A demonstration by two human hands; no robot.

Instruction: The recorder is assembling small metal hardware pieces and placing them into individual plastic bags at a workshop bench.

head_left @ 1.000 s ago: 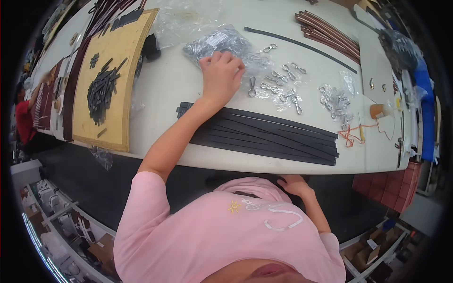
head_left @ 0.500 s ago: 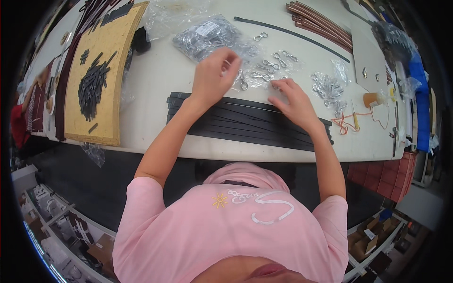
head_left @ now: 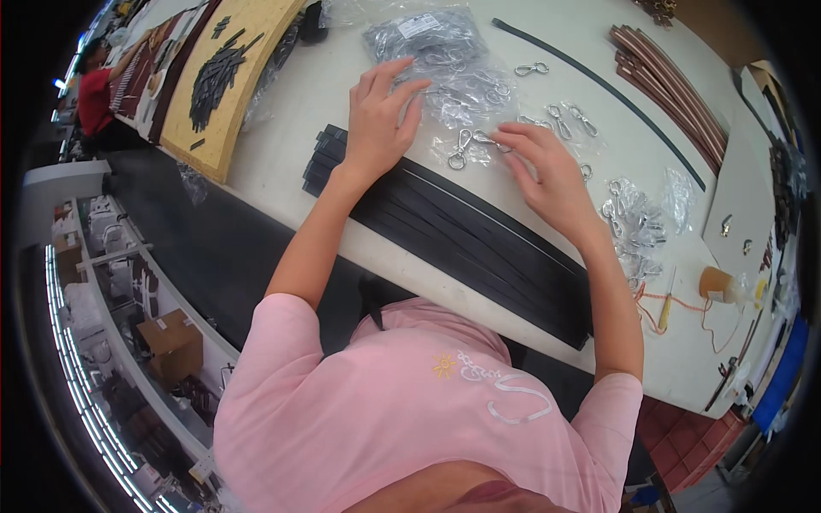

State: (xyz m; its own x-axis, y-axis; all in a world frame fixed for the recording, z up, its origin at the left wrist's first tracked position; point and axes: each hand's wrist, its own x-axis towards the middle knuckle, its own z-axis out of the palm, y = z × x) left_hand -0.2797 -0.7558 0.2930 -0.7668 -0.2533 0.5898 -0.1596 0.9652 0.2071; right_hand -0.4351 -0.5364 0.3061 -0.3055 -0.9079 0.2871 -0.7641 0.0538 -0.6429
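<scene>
Left hand [head_left: 380, 120] lies open, fingers spread on clear plastic bag [head_left: 462, 94]; right hand [head_left: 547, 175] pinches metal snap hook [head_left: 466, 145] above black straps [head_left: 462, 231] on tabletop [head_left: 282, 145].

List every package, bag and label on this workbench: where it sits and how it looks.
Clear bag of dark parts: top centre, beyond the left hand, white label.
Clear bags of metal clips: right of the right hand, crumpled.
Cardboard box: lower left shelf, brown.

clear bag [head_left: 428, 38] with white label [head_left: 416, 25], cardboard box [head_left: 175, 342]
</scene>
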